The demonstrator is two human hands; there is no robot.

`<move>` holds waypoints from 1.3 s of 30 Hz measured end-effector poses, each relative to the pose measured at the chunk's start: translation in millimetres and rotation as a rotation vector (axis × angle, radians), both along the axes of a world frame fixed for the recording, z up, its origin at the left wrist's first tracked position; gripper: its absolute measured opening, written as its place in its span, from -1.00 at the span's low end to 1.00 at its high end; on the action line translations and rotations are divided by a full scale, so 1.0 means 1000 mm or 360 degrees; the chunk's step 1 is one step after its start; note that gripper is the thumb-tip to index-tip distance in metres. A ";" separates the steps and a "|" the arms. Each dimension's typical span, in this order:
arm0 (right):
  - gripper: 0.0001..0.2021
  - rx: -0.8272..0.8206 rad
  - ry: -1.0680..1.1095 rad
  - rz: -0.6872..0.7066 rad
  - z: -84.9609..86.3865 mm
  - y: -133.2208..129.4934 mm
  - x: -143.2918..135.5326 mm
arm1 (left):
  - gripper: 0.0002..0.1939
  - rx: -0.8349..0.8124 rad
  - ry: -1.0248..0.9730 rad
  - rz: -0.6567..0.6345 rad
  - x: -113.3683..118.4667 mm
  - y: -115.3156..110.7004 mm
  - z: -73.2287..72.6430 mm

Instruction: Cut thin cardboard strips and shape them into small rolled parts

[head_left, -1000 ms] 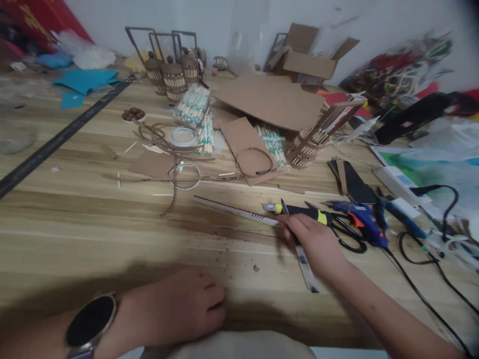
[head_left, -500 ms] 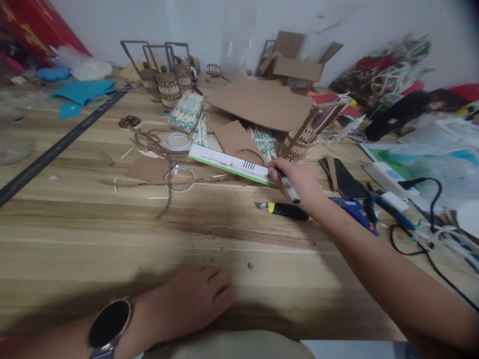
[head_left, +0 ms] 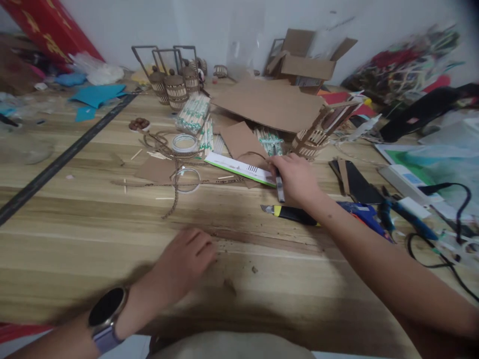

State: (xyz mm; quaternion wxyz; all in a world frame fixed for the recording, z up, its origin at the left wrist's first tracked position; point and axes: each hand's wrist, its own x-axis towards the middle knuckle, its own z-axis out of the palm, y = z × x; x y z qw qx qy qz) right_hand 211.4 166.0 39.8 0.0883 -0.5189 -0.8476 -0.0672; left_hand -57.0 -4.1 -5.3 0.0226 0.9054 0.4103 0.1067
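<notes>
My right hand is closed around a dark pen-like marker, its greyish end pointing toward me. Beside its fingertips lies a white cardboard strip with a green edge and black bars; the hand hides the strip's right end, so I cannot tell whether they touch. Just under the right wrist is a black and yellow utility knife. My left hand, wearing a watch, hovers or rests low over the wooden table, fingers loosely bent and slightly apart. No object shows in it.
Braided cord, tape rolls and packs of wooden sticks lie beyond the strip. Small lidded baskets, a cardboard sheet and an open box stand farther back. A blue glue gun and cables are at right.
My left hand has moved up and forward over the table. My right hand has turned, swinging the marker more upright in view, and the white strip has shifted down and slightly right.
</notes>
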 end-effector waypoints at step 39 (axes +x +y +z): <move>-0.72 -0.0101 -0.0467 0.0540 -0.024 -0.074 0.063 | -0.57 0.0236 0.0167 0.0320 0.025 -0.047 -0.024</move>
